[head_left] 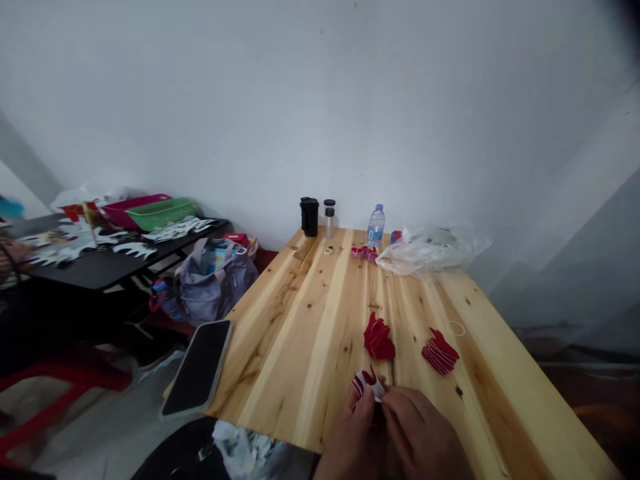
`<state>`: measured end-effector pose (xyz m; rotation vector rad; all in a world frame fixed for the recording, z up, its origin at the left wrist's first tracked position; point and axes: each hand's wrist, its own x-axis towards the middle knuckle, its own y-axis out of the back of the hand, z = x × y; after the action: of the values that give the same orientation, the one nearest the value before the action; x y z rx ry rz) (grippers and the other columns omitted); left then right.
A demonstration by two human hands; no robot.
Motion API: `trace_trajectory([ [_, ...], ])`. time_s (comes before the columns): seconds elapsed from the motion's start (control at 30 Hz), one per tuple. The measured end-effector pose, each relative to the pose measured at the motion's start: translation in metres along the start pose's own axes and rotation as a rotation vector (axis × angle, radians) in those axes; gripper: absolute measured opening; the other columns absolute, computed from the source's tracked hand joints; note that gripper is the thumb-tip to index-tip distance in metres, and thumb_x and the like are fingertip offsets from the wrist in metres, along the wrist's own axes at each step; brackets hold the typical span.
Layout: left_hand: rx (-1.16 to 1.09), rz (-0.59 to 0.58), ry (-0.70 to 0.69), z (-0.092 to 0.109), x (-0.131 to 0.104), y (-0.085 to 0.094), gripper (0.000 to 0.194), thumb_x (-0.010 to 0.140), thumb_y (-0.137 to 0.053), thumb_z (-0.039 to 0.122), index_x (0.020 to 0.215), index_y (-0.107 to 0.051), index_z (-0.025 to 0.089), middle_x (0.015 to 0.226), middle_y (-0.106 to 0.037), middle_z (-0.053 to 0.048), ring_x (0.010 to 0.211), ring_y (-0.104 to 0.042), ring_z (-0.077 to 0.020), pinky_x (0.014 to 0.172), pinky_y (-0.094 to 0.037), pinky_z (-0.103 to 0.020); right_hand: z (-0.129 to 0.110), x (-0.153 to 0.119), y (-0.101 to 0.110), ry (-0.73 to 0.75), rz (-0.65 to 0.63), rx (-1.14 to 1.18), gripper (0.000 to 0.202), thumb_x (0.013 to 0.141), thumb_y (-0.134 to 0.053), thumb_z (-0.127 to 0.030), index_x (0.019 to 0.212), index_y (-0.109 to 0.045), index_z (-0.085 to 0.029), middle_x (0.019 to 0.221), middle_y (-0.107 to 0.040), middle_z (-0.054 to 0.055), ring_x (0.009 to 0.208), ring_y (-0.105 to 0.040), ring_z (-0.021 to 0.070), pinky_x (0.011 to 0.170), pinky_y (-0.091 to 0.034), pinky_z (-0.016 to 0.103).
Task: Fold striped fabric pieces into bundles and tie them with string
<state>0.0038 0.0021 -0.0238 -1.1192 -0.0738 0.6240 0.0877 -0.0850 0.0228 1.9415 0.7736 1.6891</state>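
Note:
Close to the table's near edge, my left hand (pixel 351 421) is closed, thumb on top, around a few red cutout pieces with white backs (pixel 367 383). My right hand (pixel 419 427) is closed too, its thumb and fingers pinching the white edge of the same pieces. How many are held is hidden by the fingers. Just beyond my hands lies a fanned pile of red cutouts (pixel 379 339). To its right rests a stack of red cutouts (pixel 440 352) showing white edges, with a thin white rubber band (pixel 457 328) beside it.
On the wooden table (pixel 280 347), a black tumbler (pixel 309 217), clear jar (pixel 329 220), water bottle (pixel 376 227), plastic bag (pixel 430 250) and more red pieces (pixel 364 253) stand at the back. A phone (pixel 199 367) lies at the left edge. A backpack (pixel 213 280) and black table (pixel 107 270) are left.

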Motion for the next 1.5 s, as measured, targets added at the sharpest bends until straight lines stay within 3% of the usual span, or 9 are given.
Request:
trace_trajectory([
  [0.27,0.073,0.021,-0.043,0.020,-0.004,-0.021,0.028,0.075,-0.079,0.031,0.095,-0.067,0.016,0.084,-0.067,-0.003,0.081,-0.062,-0.0163,0.082,-0.047,-0.029,-0.003,-0.006,-0.015,-0.229,-0.103,0.092,0.021,0.094,-0.046,-0.022,0.110,-0.059,-0.021,0.096,-0.071,0.008,0.084,-0.071,0.0193,0.072,-0.060,0.027],
  [0.4,0.101,0.019,-0.045,0.027,0.006,-0.019,0.028,0.077,-0.078,0.032,0.097,-0.067,0.015,0.087,-0.067,-0.004,0.081,-0.062,-0.0143,0.076,-0.046,-0.024,0.014,-0.003,-0.014,-0.712,-0.090,0.368,0.014,0.092,-0.052,-0.033,0.094,-0.062,-0.023,0.086,-0.072,0.004,0.073,-0.070,0.0183,0.064,-0.059,0.026],
  [0.53,0.069,0.212,-0.066,0.037,0.011,-0.018,0.033,0.081,-0.073,0.038,0.105,-0.065,0.017,0.095,-0.068,-0.005,0.084,-0.064,-0.0155,0.069,-0.048,-0.023,0.050,0.000,-0.029,-1.267,0.095,0.791,0.025,0.083,-0.062,-0.045,0.091,-0.061,-0.021,0.078,-0.071,0.003,0.067,-0.069,0.0188,0.060,-0.058,0.029],
  [0.63,-0.011,0.180,-0.054,0.045,0.011,-0.020,0.030,0.084,-0.070,0.039,0.104,-0.065,0.017,0.099,-0.068,-0.006,0.087,-0.065,-0.0167,0.071,-0.050,-0.024,0.073,0.005,-0.045,-1.422,0.110,0.874,0.029,0.075,-0.067,-0.045,0.088,-0.061,-0.020,0.074,-0.071,0.002,0.063,-0.067,0.0189,0.056,-0.055,0.030],
  [0.7,-0.062,0.111,-0.042,0.049,0.010,-0.022,0.029,0.086,-0.067,0.040,0.103,-0.065,0.017,0.100,-0.068,-0.007,0.087,-0.066,-0.0171,0.070,-0.051,-0.024,0.081,0.007,-0.048,-1.360,-0.024,0.690,0.027,0.075,-0.066,-0.046,0.079,-0.060,-0.020,0.065,-0.068,0.002,0.057,-0.065,0.0197,0.051,-0.052,0.031],
  [0.8,-0.096,0.069,-0.025,0.050,0.007,-0.022,0.031,0.089,-0.063,0.042,0.105,-0.064,0.016,0.101,-0.069,-0.008,0.087,-0.067,-0.0188,0.069,-0.052,-0.025,0.074,0.009,-0.036,-1.081,-0.136,0.242,0.028,0.081,-0.061,-0.047,0.073,-0.057,-0.021,0.062,-0.066,0.002,0.055,-0.064,0.0202,0.050,-0.051,0.032],
  [1.03,-0.162,0.047,0.078,0.039,-0.008,-0.028,0.036,0.091,-0.060,0.042,0.106,-0.069,0.010,0.107,-0.069,-0.013,0.101,-0.065,-0.0203,0.092,-0.050,-0.029,0.000,0.018,-0.007,-0.091,-0.195,0.021,0.027,0.095,-0.050,-0.028,0.120,-0.060,-0.021,0.114,-0.069,0.009,0.104,-0.066,0.0239,0.091,-0.055,0.040],
  [1.13,-0.161,0.042,0.108,0.033,-0.015,-0.031,0.032,0.089,-0.063,0.037,0.106,-0.070,0.010,0.107,-0.069,-0.012,0.098,-0.065,-0.0179,0.091,-0.049,-0.026,-0.007,0.018,-0.004,-0.049,-0.173,0.092,0.026,0.098,-0.044,-0.021,0.116,-0.061,-0.018,0.109,-0.071,0.009,0.103,-0.066,0.0215,0.090,-0.057,0.037],
  [1.5,-0.019,0.031,0.084,0.005,-0.018,-0.051,0.033,0.086,-0.065,0.042,0.097,-0.070,0.011,0.094,-0.071,-0.010,0.092,-0.066,-0.0208,0.081,-0.052,-0.029,0.009,-0.023,0.014,-0.286,-0.091,0.249,0.018,0.095,-0.043,-0.018,0.097,-0.061,-0.022,0.099,-0.069,0.006,0.094,-0.065,0.0191,0.084,-0.056,0.034],
])
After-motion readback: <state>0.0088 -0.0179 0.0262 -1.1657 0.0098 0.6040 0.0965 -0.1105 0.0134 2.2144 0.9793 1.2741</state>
